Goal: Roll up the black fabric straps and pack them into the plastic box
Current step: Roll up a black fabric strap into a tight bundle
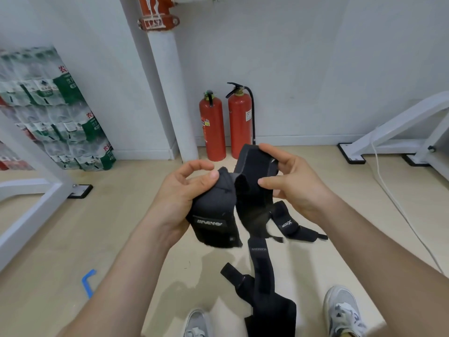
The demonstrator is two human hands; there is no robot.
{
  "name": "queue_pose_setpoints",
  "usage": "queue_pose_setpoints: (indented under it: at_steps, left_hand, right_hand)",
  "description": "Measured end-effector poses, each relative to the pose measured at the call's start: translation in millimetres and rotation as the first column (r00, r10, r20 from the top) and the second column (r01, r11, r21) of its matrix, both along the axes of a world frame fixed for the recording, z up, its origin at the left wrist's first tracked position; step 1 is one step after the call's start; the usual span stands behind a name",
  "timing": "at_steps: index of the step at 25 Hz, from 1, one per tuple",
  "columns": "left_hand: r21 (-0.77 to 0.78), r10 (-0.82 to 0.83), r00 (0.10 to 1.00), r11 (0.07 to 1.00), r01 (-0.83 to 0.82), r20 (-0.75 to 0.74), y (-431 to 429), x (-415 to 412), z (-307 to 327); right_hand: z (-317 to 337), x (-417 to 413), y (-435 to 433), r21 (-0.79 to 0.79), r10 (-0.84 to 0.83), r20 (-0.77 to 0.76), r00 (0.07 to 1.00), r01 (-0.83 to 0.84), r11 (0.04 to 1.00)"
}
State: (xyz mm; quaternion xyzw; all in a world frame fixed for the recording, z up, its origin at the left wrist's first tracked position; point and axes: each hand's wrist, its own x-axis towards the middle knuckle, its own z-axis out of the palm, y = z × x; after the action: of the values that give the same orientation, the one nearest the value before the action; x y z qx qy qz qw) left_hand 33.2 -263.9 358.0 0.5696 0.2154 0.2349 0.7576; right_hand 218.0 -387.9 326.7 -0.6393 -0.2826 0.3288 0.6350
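Note:
I hold a wide black fabric strap [255,171] up in front of me with both hands. My left hand [184,190] grips its lower end, which carries a grey label, thumb pressed on the top fold. My right hand [291,176] pinches the upper end between thumb and fingers. The strap bends in a fold between the two hands. On the floor below lie more black straps: one with a white logo [289,224] and a long one [262,271] running down toward my feet. No plastic box is in view.
Two red fire extinguishers [226,125] stand against the wall beside a white pipe [170,93]. Stacked packs of bottled water [56,113] sit at left. White frame legs [401,132] and a cable are at right. My grey shoes [342,312] are below; blue tape [88,283] marks the floor.

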Motion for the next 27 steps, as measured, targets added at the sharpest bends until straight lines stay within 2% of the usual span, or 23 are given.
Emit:
queue_pose_setpoints:
  at_steps: [3,6,8,11,13,15,18,21,23,24,25,27]
  left_hand:
    - [0.056,-0.138,0.988,0.989,0.135,0.068,-2,-4,2]
    - [0.081,-0.067,0.991,0.995,0.057,0.118,-6,0,2]
    - [0.054,0.001,0.978,0.998,-0.013,0.209,-6,2,2]
    - [0.043,0.066,0.949,0.996,-0.083,0.309,-3,3,0]
    - [0.05,0.088,0.945,0.993,-0.109,0.314,-3,3,0]
    - [0.089,0.08,0.958,0.99,-0.108,0.275,-6,3,0]
    - [0.206,0.074,0.99,0.974,-0.097,0.116,-12,3,-1]
    - [0.275,0.142,0.99,0.952,-0.131,-0.022,-16,4,-7]
    - [0.278,0.228,0.97,0.94,-0.198,-0.082,-17,8,-10]
    - [0.251,0.247,0.962,0.944,-0.212,-0.116,-17,9,-10]
    - [0.205,0.227,0.962,0.959,-0.193,-0.155,-17,10,-10]
    - [0.141,0.079,0.964,0.989,-0.044,-0.254,-17,10,-8]
  right_hand:
    - [3,-1,0,-0.063,0.003,0.137,0.991,0.006,0.998]
    - [0,-5,2,-0.084,-0.02,0.185,0.983,0.036,0.996]
    - [-4,-10,2,-0.17,0.014,0.195,0.981,0.019,0.985]
    - [-8,-24,2,-0.329,0.262,0.152,0.953,-0.201,0.922]
    - [-11,-36,5,-0.293,0.368,0.086,0.926,-0.329,0.898]
    - [-6,-45,9,-0.146,0.286,0.018,0.958,-0.281,0.949]
    - [4,-43,12,-0.002,0.073,-0.039,0.997,-0.073,0.997]
    - [6,-38,12,0.021,-0.025,0.185,0.982,0.021,1.0]
    - [5,-36,13,0.052,-0.106,0.358,0.928,0.093,0.994]
    - [6,-36,13,0.084,-0.144,0.397,0.907,0.121,0.989]
    - [9,-36,13,0.115,-0.177,0.405,0.897,0.142,0.983]
    - [12,-35,12,0.143,-0.208,0.404,0.891,0.163,0.976]
